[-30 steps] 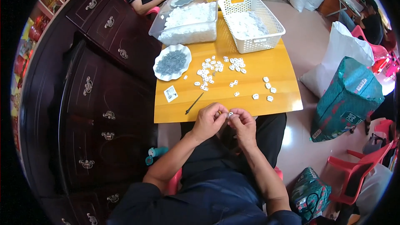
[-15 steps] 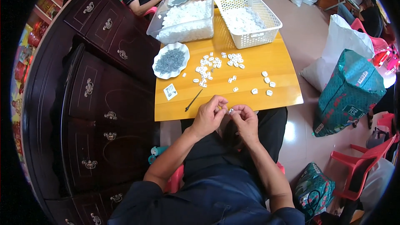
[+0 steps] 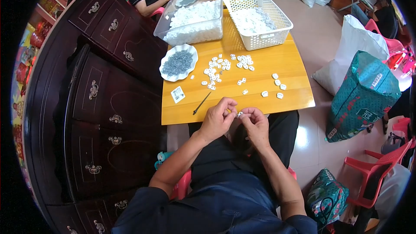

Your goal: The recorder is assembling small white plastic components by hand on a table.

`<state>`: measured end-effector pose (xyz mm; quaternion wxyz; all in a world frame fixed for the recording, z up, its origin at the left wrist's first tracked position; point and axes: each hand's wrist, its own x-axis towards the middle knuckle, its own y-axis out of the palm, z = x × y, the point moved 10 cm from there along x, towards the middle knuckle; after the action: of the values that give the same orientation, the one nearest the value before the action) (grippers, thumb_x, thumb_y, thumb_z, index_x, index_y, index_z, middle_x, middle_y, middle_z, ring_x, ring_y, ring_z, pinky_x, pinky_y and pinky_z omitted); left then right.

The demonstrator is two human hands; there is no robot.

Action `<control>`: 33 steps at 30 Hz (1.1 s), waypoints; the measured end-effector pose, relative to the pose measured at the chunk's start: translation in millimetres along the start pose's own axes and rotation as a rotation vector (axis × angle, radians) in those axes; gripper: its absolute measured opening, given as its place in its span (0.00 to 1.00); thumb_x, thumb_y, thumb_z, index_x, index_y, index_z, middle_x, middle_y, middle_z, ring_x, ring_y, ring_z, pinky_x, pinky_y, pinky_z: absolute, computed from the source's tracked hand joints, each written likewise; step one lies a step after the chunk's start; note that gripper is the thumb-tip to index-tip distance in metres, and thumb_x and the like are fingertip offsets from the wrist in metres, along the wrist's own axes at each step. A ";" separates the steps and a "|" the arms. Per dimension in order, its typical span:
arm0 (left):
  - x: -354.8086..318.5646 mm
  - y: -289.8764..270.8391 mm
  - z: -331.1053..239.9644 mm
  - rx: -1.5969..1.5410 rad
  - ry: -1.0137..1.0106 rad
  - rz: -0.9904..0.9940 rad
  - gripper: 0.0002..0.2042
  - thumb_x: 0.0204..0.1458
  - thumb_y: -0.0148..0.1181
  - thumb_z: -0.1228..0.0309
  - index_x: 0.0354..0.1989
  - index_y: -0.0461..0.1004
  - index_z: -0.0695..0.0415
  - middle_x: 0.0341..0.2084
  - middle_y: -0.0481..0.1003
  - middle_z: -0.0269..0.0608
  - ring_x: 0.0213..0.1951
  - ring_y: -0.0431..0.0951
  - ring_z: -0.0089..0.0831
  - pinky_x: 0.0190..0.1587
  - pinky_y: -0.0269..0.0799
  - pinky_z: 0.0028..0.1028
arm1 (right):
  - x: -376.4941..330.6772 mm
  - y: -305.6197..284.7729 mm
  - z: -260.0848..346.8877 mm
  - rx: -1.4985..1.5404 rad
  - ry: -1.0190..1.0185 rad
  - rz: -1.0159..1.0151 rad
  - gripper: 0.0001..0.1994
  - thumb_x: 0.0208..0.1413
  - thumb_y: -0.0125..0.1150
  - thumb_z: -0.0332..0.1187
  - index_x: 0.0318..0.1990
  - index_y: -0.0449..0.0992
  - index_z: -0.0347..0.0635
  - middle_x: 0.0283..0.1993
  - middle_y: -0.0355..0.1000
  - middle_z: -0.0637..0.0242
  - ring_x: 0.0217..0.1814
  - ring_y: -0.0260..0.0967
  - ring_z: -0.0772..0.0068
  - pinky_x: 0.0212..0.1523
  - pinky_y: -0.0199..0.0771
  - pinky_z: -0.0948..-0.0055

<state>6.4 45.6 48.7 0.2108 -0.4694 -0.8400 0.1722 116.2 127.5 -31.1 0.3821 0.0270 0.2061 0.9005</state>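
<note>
Head view: the right hand (image 3: 255, 123) pinches a small white piece (image 3: 240, 114) just off the surface's (image 3: 286, 60) near edge; the left hand (image 3: 218, 121) curls beside it, its grip unclear. Little has changed in half a second, suggesting continued work on one piece. Beyond: glossy rounded tokens (image 3: 277, 82), a scalloped dish (image 3: 173, 78) of grey slivers (image 3: 178, 63), a perforated basket (image 3: 268, 41).

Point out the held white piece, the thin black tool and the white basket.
White piece (image 3: 240, 114): head view, visible face.
Thin black tool (image 3: 202, 103): head view, mid-shaft.
White basket (image 3: 269, 41): head view, near wall.
</note>
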 end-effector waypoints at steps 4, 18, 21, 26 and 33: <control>0.9 -0.1 -0.9 -0.020 0.011 -0.007 0.14 0.56 0.60 0.83 0.49 0.69 0.65 0.29 0.77 0.38 0.26 0.75 0.19 0.30 0.71 0.21 | -0.7 0.0 1.4 -0.030 -0.004 0.001 0.05 0.63 0.62 0.25 0.44 0.76 0.35 0.37 0.79 0.70 0.38 0.75 0.85 0.41 0.74 0.83; 0.8 -0.1 -5.8 0.021 0.023 -0.005 0.13 0.55 0.60 0.81 0.48 0.69 0.63 0.27 0.77 0.42 0.25 0.79 0.29 0.29 0.73 0.27 | -2.2 -0.7 5.9 -0.097 -0.027 -0.008 0.05 0.62 0.64 0.25 0.43 0.77 0.36 0.35 0.78 0.73 0.36 0.73 0.88 0.38 0.72 0.84; 0.2 -0.6 -9.8 0.056 0.030 -0.011 0.13 0.54 0.61 0.81 0.48 0.70 0.63 0.27 0.77 0.40 0.24 0.77 0.23 0.29 0.72 0.25 | -2.7 0.3 9.1 -0.147 -0.042 -0.014 0.04 0.61 0.64 0.25 0.42 0.78 0.36 0.34 0.78 0.74 0.35 0.72 0.88 0.38 0.72 0.84; 1.6 1.2 -15.0 0.083 0.033 -0.012 0.12 0.55 0.59 0.80 0.47 0.70 0.61 0.27 0.78 0.46 0.26 0.82 0.40 0.30 0.75 0.33 | -1.8 -2.1 2.4 -0.147 -0.042 -0.020 0.04 0.60 0.65 0.24 0.41 0.78 0.36 0.34 0.78 0.74 0.34 0.72 0.88 0.37 0.72 0.84; 6.7 -3.3 -11.4 0.045 0.018 0.036 0.12 0.54 0.60 0.79 0.47 0.71 0.61 0.26 0.78 0.44 0.25 0.81 0.34 0.30 0.74 0.30 | -0.8 2.7 -0.8 -0.018 0.049 0.007 0.05 0.63 0.62 0.24 0.44 0.77 0.35 0.36 0.78 0.72 0.37 0.73 0.86 0.40 0.73 0.84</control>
<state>6.8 50.8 61.3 0.2257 -0.4810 -0.8254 0.1907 114.8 125.0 -30.7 0.3742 0.0023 0.2069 0.9040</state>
